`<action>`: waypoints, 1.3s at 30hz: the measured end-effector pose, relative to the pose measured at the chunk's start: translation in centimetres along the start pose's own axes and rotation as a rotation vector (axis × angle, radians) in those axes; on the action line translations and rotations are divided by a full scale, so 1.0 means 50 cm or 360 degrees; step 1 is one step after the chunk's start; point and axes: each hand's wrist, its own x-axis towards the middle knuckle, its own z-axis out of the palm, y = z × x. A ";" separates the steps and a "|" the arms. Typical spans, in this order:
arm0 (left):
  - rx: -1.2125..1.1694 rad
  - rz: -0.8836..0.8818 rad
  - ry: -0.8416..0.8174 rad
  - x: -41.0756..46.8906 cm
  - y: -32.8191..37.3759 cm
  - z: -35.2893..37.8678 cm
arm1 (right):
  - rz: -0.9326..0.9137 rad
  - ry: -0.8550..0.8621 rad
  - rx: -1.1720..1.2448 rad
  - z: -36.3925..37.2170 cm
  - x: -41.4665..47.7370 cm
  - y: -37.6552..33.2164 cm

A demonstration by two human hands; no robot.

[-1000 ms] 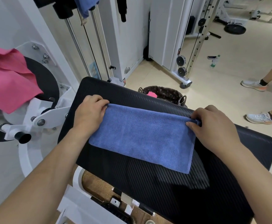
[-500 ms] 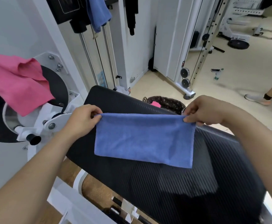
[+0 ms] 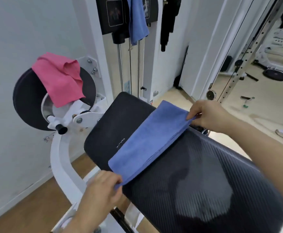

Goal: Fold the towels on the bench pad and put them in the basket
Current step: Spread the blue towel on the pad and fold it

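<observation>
Across the black padded worktop [image 3: 196, 182] a blue towel [image 3: 147, 142] runs on a slant from the near left to the far right. It is already folded into a long, layered strip, so you look to be midway through folding this one, with the lengthwise fold done and the cross fold not yet made. Most of the strip lies on the pad, while the right-hand long edge is raised a little between your hands. The next move, as I judge it, calls for bringing one short end over onto the other. Keep the stacked edges square so the layers do not slide apart, then press the fold flat before you carry it off. The basket is not plainly visible from where you stand, so you will need to find it before you let go. Your left hand [image 3: 102, 187] sits at the near left end, off the edge of the pad. Its fingers are curled in and pinch the corner of the strip. Your right hand [image 3: 208, 115] is at the far right end, closed on the towel there, with thumb and fingers nipping the stacked layers. A pink towel [image 3: 60, 79] lies unfolded over the round pad [image 3: 26, 101] of the machine at the left, probably waiting its turn.
</observation>
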 end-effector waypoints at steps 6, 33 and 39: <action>-0.0007 0.0074 -0.0188 -0.081 0.064 0.125 | -0.0057 -0.0121 -0.0144 0.044 -0.051 0.051; -0.1047 -0.1547 0.0235 -0.037 0.017 0.137 | 0.0460 -0.0175 0.0248 0.149 0.092 -0.086; -0.1480 -0.1734 0.0431 -0.040 0.014 0.129 | 0.0622 -0.0160 0.0629 0.141 0.105 -0.082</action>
